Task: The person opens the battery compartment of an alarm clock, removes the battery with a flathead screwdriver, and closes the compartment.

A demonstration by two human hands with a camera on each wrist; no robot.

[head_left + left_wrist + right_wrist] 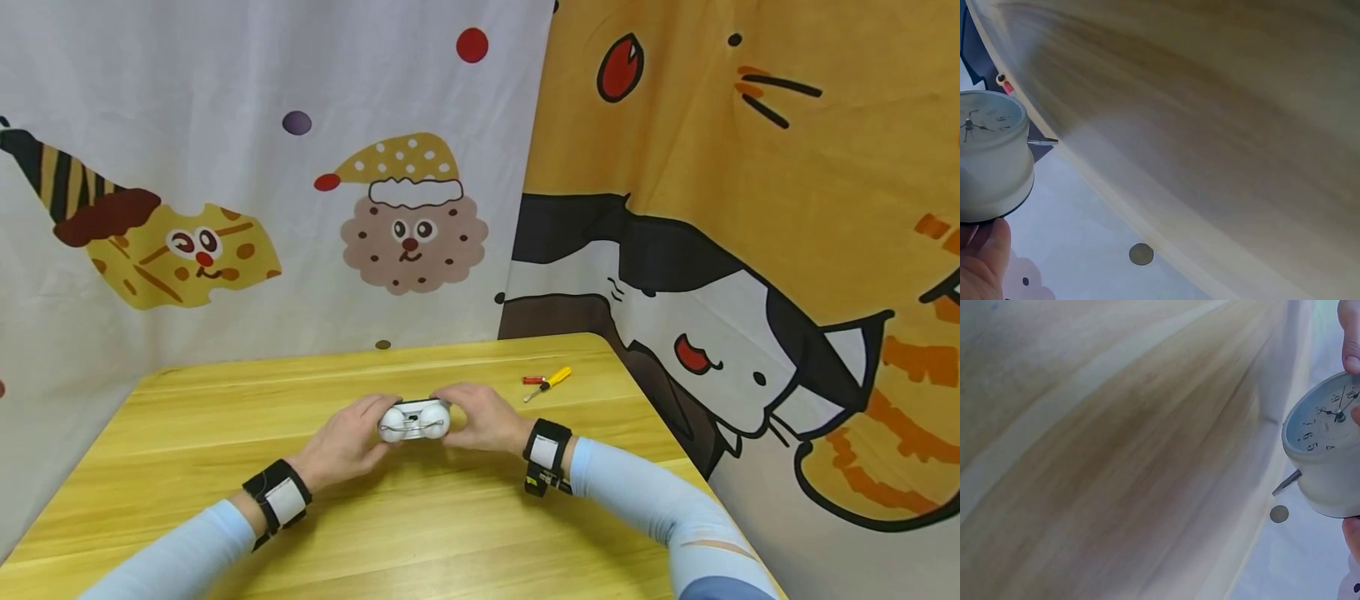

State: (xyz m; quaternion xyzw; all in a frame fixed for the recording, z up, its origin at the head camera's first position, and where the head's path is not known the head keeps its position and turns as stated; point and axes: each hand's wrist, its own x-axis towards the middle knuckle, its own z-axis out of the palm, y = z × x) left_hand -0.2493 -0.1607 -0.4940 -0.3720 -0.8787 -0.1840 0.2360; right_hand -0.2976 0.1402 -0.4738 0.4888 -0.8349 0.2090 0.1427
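A white twin-bell alarm clock (413, 421) is held between both hands over the table, its two round bells and thin wire handle toward the head camera. My left hand (348, 442) grips its left side, and my right hand (486, 419) grips the opposite side with fingers and thumb. In the left wrist view the clock (991, 165) shows part of its dial and a metal foot, with left fingertips (999, 247) at its back rim. The dial with black numerals and hands appears on the clock (1325, 434) in the right wrist view, where a fingertip overlaps it.
A yellow-handled screwdriver (553, 381) lies on the wooden table (262, 417) beyond my right hand, beside a small red cylinder (533, 380). Printed cartoon curtains (225, 83) hang behind the table and along its right side.
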